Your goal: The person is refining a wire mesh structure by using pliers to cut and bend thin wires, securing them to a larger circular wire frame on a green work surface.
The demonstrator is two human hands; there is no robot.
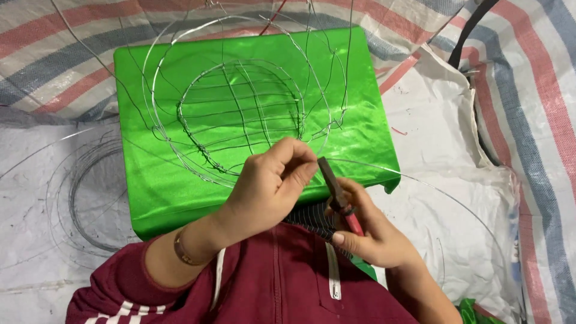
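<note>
A round frame of thin silver wire [240, 114] with a woven inner grid rests on a shiny green cushion-like block [156, 186]. My left hand [270, 183] pinches the wire at the frame's near rim, fingers closed on it. My right hand [366, 231] grips pliers [339, 195] with red handles, the dark jaws pointing up toward the left hand's fingertips. A long loose wire [444, 195] arcs away to the right from between the hands.
A coil of dark wire [84, 192] lies on the grey sheet at left. Striped red, blue and white tarpaulin [528, 90] covers the floor behind and right. A white plastic sack [444, 120] lies right of the block. My maroon sleeves fill the bottom.
</note>
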